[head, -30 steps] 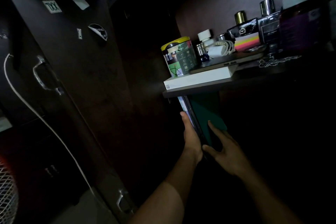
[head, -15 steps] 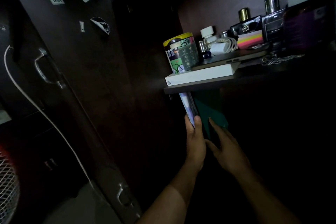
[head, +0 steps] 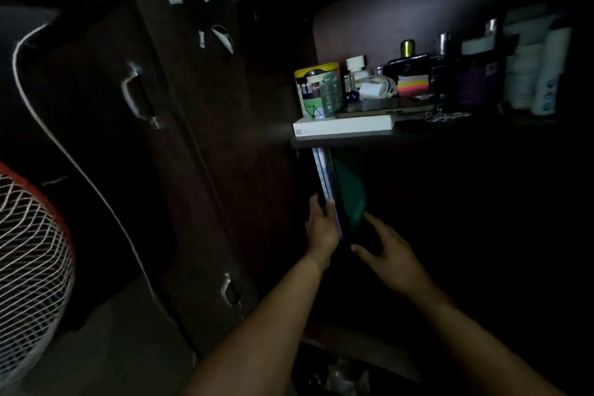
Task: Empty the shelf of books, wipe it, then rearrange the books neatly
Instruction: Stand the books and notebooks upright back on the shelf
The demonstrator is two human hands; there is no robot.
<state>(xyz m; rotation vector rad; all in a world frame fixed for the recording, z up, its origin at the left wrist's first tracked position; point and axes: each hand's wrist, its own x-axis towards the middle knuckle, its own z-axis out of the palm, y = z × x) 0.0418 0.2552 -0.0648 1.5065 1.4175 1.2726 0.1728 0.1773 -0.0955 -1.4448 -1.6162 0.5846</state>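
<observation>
In the dark compartment under a shelf board (head: 340, 141), a few thin books stand upright: a pale-edged book (head: 324, 175) at the left and a green-covered book (head: 351, 190) beside it. My left hand (head: 321, 225) grips the pale-edged book's lower end from the left. Just right of the books, my right hand (head: 389, 254) has its fingers spread, touching the dark lower part of the green book. The compartment to the right of the books is too dark to read.
On the shelf board lie a white box (head: 344, 128), a printed tin (head: 318, 90), a charger, sticky notes (head: 413, 85) and several bottles. A dark wardrobe door with handles (head: 138, 96) stands left, with a white cable and a fan grille (head: 29, 267).
The camera has swung so the fan fills more of the left. My left hand has slid lower along the books; my right hand has dropped slightly and spread beside them.
</observation>
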